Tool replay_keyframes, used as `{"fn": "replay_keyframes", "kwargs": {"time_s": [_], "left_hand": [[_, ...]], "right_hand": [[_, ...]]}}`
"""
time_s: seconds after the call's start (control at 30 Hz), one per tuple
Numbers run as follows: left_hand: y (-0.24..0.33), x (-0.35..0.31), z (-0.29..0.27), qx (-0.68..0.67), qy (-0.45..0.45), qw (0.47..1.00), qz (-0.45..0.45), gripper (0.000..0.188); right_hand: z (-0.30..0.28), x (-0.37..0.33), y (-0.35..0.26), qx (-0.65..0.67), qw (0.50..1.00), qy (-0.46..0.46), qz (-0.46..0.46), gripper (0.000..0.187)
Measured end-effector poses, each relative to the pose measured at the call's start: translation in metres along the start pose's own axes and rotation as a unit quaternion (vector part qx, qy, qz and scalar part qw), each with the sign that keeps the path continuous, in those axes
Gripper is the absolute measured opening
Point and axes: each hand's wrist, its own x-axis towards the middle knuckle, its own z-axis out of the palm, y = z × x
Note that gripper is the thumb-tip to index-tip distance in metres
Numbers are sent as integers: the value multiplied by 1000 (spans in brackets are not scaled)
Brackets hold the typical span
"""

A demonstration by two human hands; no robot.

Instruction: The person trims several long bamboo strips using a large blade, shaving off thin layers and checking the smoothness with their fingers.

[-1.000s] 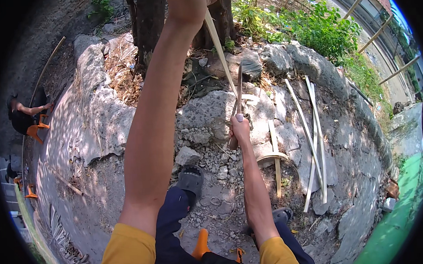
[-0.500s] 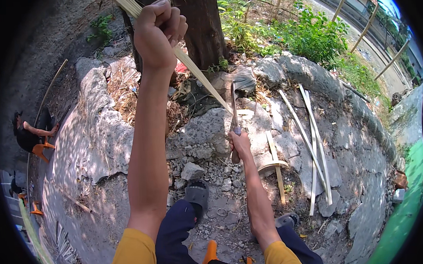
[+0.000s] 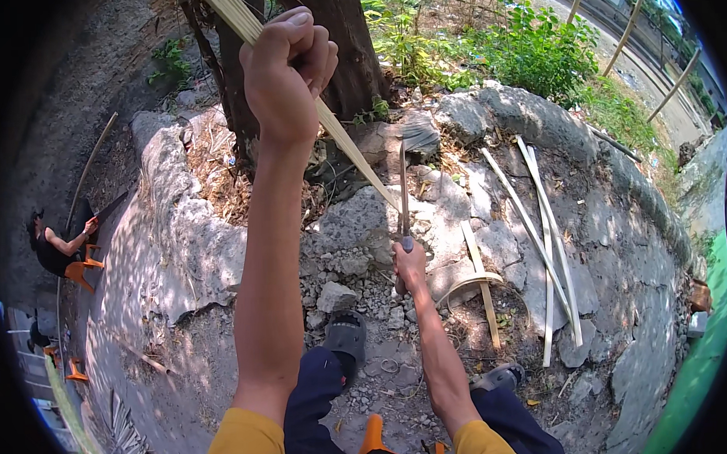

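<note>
Three pale strips (image 3: 526, 232) at right, rubble ahead

Crumbled rubble (image 3: 380, 294) and a rough, cracked ledge (image 3: 355, 219) lie before me, below a dark tree trunk (image 3: 353, 55). My left hand (image 3: 286, 81) has its fingers clenched on a flat, ribbed strip (image 3: 351, 147) slanting down; its tip seems to meet my knife (image 3: 403, 181), though contact is hard to judge. My right hand's (image 3: 410, 262) fingers wrap the handle.

bright daylight, dappled ground (image 3: 184, 353), curved edges, black corners
</note>
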Motion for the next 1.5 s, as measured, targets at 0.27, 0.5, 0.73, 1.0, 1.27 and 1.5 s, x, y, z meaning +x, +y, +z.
{"fn": "replay_keyframes", "kwargs": {"time_s": [0.27,0.5,0.73,1.0,1.27,1.5], "left_hand": [[13,-6,-4,-7,-4,1000,9,39],[16,-13,8,-6,-7,1000,13,39],[11,-19,-13,11,-14,1000,23,37],[14,-13,9,-45,-39,997,43,39],[0,-12,18,-21,-1,998,58,41],[7,-10,-6,-6,-22,998,65,41]], "right_hand": [[1,-14,-52,136,984,20,-111,19],[8,15,19,-112,991,27,-60,30],[5,-8,-7,-139,971,101,-165,23],[5,1,-12,-120,976,90,-158,26],[-8,17,21,-141,984,60,-96,24],[9,-6,-42,63,993,3,-98,23]]}}
